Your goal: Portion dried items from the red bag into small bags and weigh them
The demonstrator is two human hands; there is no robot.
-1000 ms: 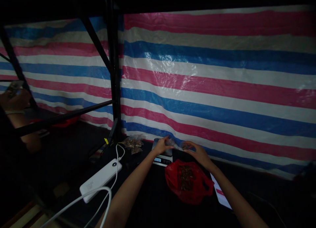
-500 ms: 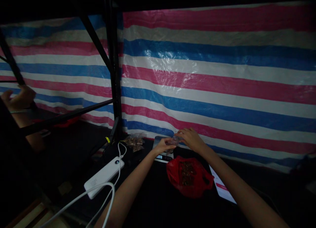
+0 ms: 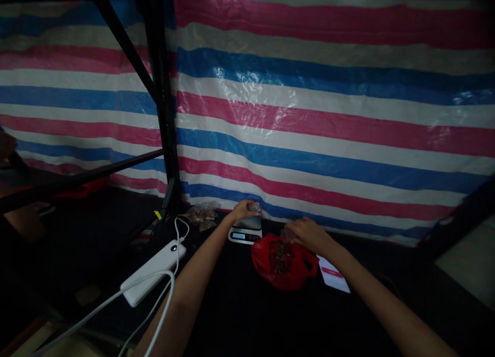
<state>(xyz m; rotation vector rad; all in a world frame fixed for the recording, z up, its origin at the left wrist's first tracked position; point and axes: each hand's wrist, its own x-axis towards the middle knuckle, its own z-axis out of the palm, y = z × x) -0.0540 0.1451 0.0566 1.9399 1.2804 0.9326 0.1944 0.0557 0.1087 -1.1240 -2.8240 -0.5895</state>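
Over the back of a small digital kitchen scale (image 3: 246,236) is my left hand (image 3: 243,210), its fingers closed on a clear plastic bag (image 3: 256,207). The scale's display is lit, but its figures are too small to read. My right hand (image 3: 307,231) is at the far right rim of a red plastic bag (image 3: 263,261), with the fingers curled around a small translucent plastic item (image 3: 287,235) whose kind I cannot make out. Small brown pieces (image 3: 282,256) lie inside the opened red bag, just in front of the scale.
Several filled clear packets (image 3: 203,216) lie left of the scale. A white power bank (image 3: 152,274) with a white cable (image 3: 172,295) rests nearer. A lit phone (image 3: 333,274) is beside my right forearm. Behind a black metal frame (image 3: 160,89), another person's arm (image 3: 19,218) shows at left.
My hands, together over the scale before, have parted. The left moved back with the clear bag; the right came down to the red bag. The view has shifted slightly.
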